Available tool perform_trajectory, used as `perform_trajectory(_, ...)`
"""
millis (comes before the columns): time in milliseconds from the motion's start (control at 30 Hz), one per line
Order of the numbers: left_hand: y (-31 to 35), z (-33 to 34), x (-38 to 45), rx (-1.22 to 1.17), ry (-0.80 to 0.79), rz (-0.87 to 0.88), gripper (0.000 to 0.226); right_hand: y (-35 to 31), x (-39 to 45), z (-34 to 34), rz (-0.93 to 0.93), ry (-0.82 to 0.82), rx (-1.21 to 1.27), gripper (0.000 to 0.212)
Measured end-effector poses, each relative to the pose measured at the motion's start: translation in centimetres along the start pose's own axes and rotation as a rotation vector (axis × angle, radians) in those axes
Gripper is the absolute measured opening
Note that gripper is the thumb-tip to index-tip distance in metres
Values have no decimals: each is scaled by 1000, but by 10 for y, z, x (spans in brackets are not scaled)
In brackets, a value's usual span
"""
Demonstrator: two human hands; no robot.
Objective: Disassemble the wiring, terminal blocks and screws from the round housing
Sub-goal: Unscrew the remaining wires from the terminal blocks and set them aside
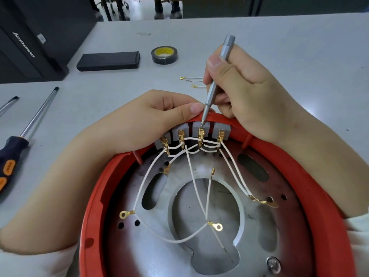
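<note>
Round red housing [93, 206] filling the lower middle of the view on a grey table [279, 47], silver metal plate [175, 196] inside it. Four grey terminal blocks [200, 127] in a row along the inner rim at 12 o'clock, each with a brass terminal on its face. White wires [139, 188] fanning down from the blocks across the plate, ending in brass ring lugs at 8 o'clock [124, 214], 5 o'clock [217, 226] and 3 o'clock [263, 201]. Single screw [273, 264] seated in the plate at 5 o'clock. Left hand [147, 120] draped over the rim at 11 o'clock, fingers curled round the edge, thumb lying along the top of the rim just beside the tool's shaft. Right hand [239, 86] above the rim at 1 o'clock, pinching a slim grey precision screwdriver [217, 76] between thumb and fingers, tool tilted, tip down on the terminal of the third block from the left. Two short loose wires [192, 78] with brass ends lying on the table at 12 o'clock beyond the housing, partly hidden by the right hand. Roll of black tape [164, 55] and flat black box [108, 61] farther out at 11 o'clock. Large screwdriver [28, 128] with black and orange handle at 9 o'clock, second shaft [9, 103] just beside it. Black computer case [26, 43] at 10 o'clock.
</note>
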State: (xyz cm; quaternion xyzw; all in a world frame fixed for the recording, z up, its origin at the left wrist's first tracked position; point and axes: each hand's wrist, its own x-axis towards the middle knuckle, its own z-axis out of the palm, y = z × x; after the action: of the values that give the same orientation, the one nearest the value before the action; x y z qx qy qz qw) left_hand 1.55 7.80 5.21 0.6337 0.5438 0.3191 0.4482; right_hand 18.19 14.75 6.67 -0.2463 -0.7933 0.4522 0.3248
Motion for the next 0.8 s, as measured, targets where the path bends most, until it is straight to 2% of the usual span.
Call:
perform_trajectory(400, -1, 1, 1, -19, -5, 12, 34, -3, 0, 2, 32, -59, -27, 28)
perform_trajectory(500, -2, 0, 1, -26, -7, 3, 33, -3, -1, 1, -5, -24, -22, 27)
perform_trajectory(800, -1, 1, 1, -23, -14, 5, 35, -10, -10, 2, -154, -62, -103, 20)
